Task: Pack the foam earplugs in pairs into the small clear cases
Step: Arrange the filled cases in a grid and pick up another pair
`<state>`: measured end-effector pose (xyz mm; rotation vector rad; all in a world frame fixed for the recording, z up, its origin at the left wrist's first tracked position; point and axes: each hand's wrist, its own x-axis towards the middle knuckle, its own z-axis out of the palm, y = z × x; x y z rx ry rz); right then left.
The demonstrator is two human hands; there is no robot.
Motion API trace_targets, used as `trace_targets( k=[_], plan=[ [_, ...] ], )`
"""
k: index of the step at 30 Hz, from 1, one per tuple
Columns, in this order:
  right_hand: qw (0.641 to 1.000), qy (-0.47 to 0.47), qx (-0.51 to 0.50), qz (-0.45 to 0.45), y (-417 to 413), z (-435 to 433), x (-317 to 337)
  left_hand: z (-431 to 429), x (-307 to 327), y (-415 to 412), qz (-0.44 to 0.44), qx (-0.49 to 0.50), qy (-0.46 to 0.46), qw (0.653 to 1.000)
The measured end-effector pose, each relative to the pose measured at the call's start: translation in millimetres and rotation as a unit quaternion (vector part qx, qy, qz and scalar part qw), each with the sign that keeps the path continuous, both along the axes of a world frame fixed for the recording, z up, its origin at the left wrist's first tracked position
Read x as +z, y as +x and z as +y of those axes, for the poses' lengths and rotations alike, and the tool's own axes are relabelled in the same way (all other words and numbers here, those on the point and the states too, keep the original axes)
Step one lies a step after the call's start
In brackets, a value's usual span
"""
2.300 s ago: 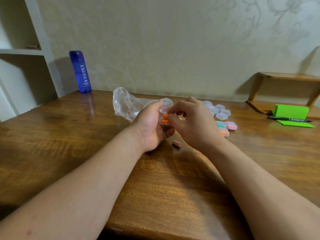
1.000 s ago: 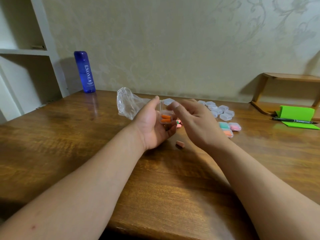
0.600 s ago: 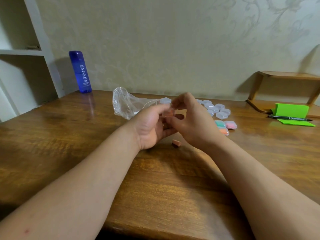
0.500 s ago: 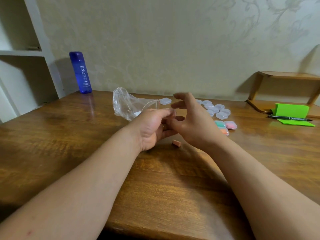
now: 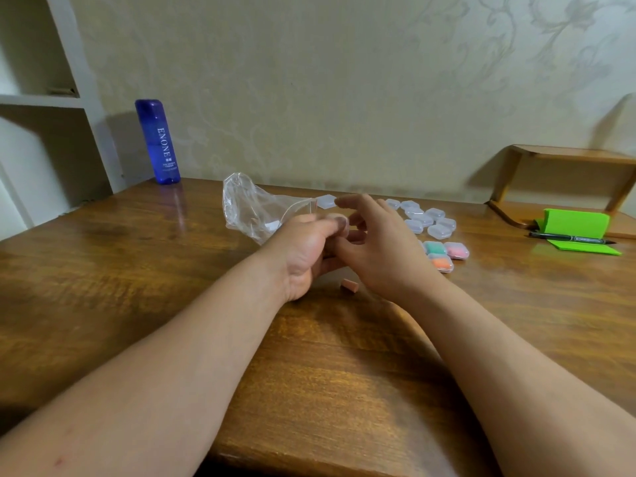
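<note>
My left hand (image 5: pixel 306 249) is curled round a small clear case, thumb pressed on top; the case and the orange earplugs in it are almost wholly hidden by the fingers. My right hand (image 5: pixel 375 242) lies against it on the right, fingers loosely spread and holding nothing, its lower fingers touching my left fingertips. One loose pinkish earplug (image 5: pixel 349 286) lies on the table just below both hands. Several empty clear cases (image 5: pixel 425 220) sit behind my right hand, and one more empty case (image 5: pixel 325 201) lies near the bag. Three filled cases (image 5: pixel 444 253) lie to the right.
A crumpled clear plastic bag (image 5: pixel 251 211) lies behind my left hand. A blue bottle (image 5: pixel 158 142) stands at the back left by a white shelf unit. A green note pad with a black pen (image 5: pixel 578 235) and a low wooden stand (image 5: pixel 568 160) are at the far right.
The open case with two orange earplugs has been closed inside my left hand. My right hand, which was pinching at the case, has let go and spread its fingers.
</note>
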<state>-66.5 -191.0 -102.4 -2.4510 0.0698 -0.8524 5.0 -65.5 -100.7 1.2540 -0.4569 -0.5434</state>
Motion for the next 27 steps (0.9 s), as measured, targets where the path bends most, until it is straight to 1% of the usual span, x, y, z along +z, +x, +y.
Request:
trace_targets(
  k=[4,7,11,14,18,19,21,24,27],
  plan=[
    [1.0,-0.002,-0.011,0.004,-0.4,-3.3,0.7,-0.3,2.2,-6.8,0.016,-0.017,-0.013,1.0],
    [0.999,0.021,-0.026,0.011,-1.7,-11.6,6.1,0.0,6.5,-6.8,0.035,-0.01,-0.02,0.999],
    [0.992,0.083,-0.094,-0.009,-13.1,-40.2,32.8,0.0,10.4,-6.1,0.054,0.024,-0.031,0.998],
    [0.987,0.085,-0.139,-0.001,-34.6,-75.0,42.0,-0.3,11.6,-5.0,0.046,0.042,-0.04,0.997],
    [0.971,0.082,-0.225,-0.006,-74.7,-119.3,21.7,-1.5,12.5,-6.3,0.013,0.075,-0.05,0.996],
    [0.968,0.093,-0.232,0.005,-82.6,-126.6,16.2,-1.5,13.0,-6.9,0.001,0.082,-0.049,0.995],
    [0.965,0.106,-0.231,0.063,-93.0,-135.9,7.9,-3.2,12.9,-7.9,-0.018,0.095,-0.043,0.994],
    [0.959,0.062,-0.216,0.172,-90.2,-135.4,7.0,-0.7,10.6,-5.7,-0.038,0.108,-0.028,0.993],
    [0.952,0.047,-0.213,0.214,-86.2,-134.5,6.3,-1.4,10.0,-5.8,-0.05,0.107,-0.019,0.993]
  ],
)
